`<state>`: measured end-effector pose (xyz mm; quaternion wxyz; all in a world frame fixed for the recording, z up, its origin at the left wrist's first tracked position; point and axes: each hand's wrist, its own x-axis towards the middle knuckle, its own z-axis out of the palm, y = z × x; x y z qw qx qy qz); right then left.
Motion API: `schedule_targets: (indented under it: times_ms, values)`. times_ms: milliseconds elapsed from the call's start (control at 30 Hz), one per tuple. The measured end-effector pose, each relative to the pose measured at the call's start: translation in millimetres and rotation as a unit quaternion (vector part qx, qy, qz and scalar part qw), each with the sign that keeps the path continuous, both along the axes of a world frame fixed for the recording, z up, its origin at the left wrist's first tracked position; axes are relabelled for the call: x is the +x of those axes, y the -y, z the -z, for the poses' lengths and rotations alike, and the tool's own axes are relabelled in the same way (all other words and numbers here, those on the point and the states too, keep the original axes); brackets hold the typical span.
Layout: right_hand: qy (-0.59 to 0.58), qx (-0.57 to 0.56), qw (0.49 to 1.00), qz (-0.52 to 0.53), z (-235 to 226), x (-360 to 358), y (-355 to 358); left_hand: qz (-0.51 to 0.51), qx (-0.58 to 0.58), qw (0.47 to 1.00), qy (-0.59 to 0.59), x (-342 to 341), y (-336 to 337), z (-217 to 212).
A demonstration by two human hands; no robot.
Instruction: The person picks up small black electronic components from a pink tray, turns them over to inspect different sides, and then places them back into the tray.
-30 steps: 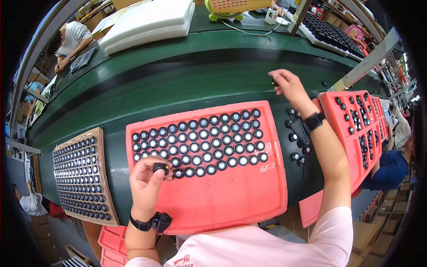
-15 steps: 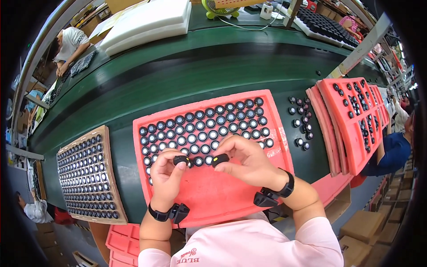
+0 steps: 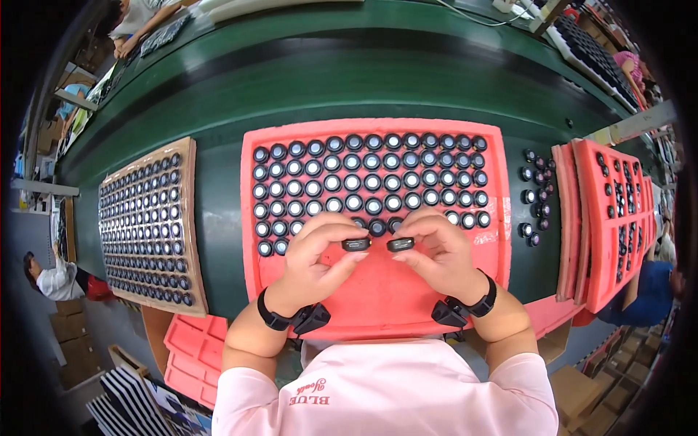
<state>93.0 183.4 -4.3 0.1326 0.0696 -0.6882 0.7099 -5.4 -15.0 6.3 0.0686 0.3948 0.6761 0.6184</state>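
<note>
A pink foam tray (image 3: 378, 305) lies in front of me, its far part filled with rows of black round parts (image 3: 352, 182) with pale centres. Over its near part, my left hand (image 3: 314, 256) pinches one small black round part (image 3: 356, 245) between thumb and fingers. My right hand (image 3: 445, 251) pinches a second black round part (image 3: 400, 244) the same way. Both parts are held edge-on, side by side with a small gap between them. Each one's rim shows a small marking or slot, too small to make out. My fingers cover some parts in the nearest rows.
To the left lies a brown-edged tray (image 3: 193, 225) full of similar round parts. Several loose ones (image 3: 536, 196) sit on the green surface (image 3: 327, 80) to the right. Beyond them lean more pink foam trays (image 3: 567, 240). A co-worker's arm (image 3: 149, 29) shows at the far left.
The view has shifted, so the tray appears farther right and higher. Both held parts have been turned: their yellow marks no longer show, and their dark rims face me.
</note>
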Motion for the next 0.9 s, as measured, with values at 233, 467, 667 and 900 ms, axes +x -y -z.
schedule_targets:
  times_ms: [233, 467, 667, 900]
  values:
    - [-0.064, 0.144, 0.987, 0.018, 0.8, -4.9, 0.3, 0.024, -0.001, 1.0, 0.001, -0.8, 2.8, 1.7]
    - [-0.043, 0.138, 0.989, 0.008, -3.1, -0.4, -0.3, 0.082, -0.002, 0.997, 0.004, -4.3, 7.6, 2.8]
    - [-0.082, 0.156, 0.984, 0.021, -2.3, -1.6, 0.0, 0.07, 0.022, 0.997, -0.032, -3.8, 5.6, 1.1]
    - [-0.092, 0.117, 0.989, 0.023, 2.9, -1.7, 3.4, 0.044, 0.082, 0.994, 0.061, 5.5, -0.2, 12.0]
